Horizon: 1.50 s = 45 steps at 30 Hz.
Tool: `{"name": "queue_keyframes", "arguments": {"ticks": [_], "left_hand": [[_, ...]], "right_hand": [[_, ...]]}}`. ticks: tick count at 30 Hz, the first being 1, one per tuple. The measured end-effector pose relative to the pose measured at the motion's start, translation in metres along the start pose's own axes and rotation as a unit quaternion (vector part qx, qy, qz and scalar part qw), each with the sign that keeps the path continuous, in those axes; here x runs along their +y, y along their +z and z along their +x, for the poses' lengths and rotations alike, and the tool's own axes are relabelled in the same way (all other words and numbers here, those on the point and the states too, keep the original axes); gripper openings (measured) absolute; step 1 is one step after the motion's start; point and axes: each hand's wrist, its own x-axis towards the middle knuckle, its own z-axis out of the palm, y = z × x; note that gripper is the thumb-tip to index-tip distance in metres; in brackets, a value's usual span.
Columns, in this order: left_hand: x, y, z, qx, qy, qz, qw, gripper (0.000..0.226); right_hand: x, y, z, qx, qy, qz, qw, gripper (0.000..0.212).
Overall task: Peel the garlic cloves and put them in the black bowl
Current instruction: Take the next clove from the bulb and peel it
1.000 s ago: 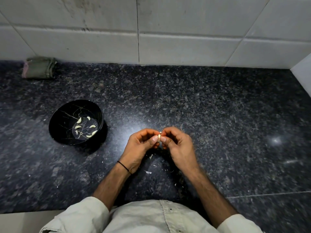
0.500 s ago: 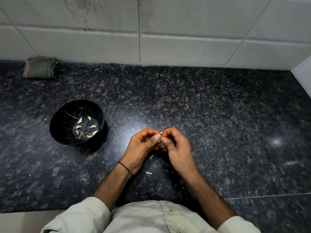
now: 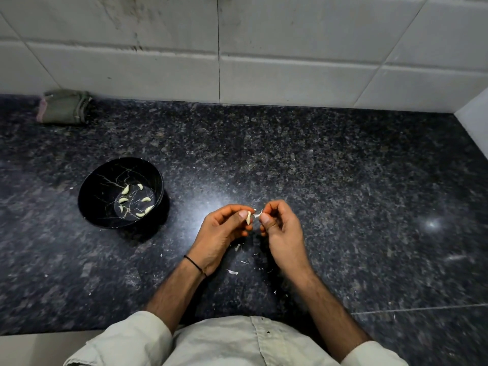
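Note:
My left hand [image 3: 221,231] pinches a pale garlic clove [image 3: 248,217] between thumb and fingers, just above the dark granite counter. My right hand [image 3: 281,228], a little to the right of it, pinches a thin white strip of skin [image 3: 257,214] that reaches toward the clove. The black bowl [image 3: 91,186] stands on the counter to the left of my hands and holds several peeled cloves [image 3: 135,200]. Part of the clove is hidden behind my left thumb.
Small white flakes of garlic skin [image 3: 233,272] lie on the counter below and between my wrists. A folded green cloth [image 3: 63,107] sits at the back left against the tiled wall. A white wall edge [image 3: 475,112] closes the counter at the right.
My hands have drawn a little apart. A strip of skin has come away from the clove and now sits in my right fingers, with more of the bare clove showing.

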Motion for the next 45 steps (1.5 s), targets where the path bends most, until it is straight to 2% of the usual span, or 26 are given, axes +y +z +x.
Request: {"name": "queue_keyframes", "arguments": {"ticks": [4, 8, 14, 23, 28, 34, 39, 42, 45], "left_hand": [[0.001, 0.000, -0.001, 0.000, 0.007, 0.017, 1.000, 0.019], [0.001, -0.002, -0.001, 0.033, 0.031, 0.084, 0.995, 0.015], [0.000, -0.012, 0.003, 0.108, 0.057, 0.145, 0.982, 0.007], [-0.003, -0.025, 0.005, 0.134, 0.079, 0.188, 0.970, 0.007], [-0.006, -0.033, 0.005, 0.167, 0.104, 0.271, 0.942, 0.011], [-0.003, -0.043, 0.006, 0.202, 0.132, 0.379, 0.893, 0.007], [-0.004, -0.050, 0.006, 0.199, 0.157, 0.452, 0.855, 0.007], [-0.004, -0.053, 0.006, 0.192, 0.167, 0.471, 0.845, 0.004], [-0.005, -0.056, 0.007, 0.184, 0.174, 0.488, 0.835, 0.006]], "right_hand": [[0.001, 0.001, -0.001, -0.001, 0.022, 0.004, 1.000, 0.015], [0.002, 0.000, -0.002, 0.000, 0.030, -0.035, 0.999, 0.017], [0.009, 0.001, -0.002, -0.015, 0.003, -0.138, 0.990, 0.020], [0.016, 0.003, -0.002, -0.016, -0.030, -0.202, 0.979, 0.007], [0.017, 0.004, -0.004, -0.005, -0.055, -0.198, 0.979, 0.024], [0.018, 0.003, -0.002, 0.012, -0.062, -0.230, 0.971, 0.029], [0.019, 0.004, 0.001, 0.039, -0.054, -0.255, 0.965, 0.035], [0.021, 0.008, 0.000, 0.029, -0.058, -0.263, 0.963, 0.043], [0.030, 0.012, -0.004, 0.006, -0.071, -0.327, 0.942, 0.052]]}}
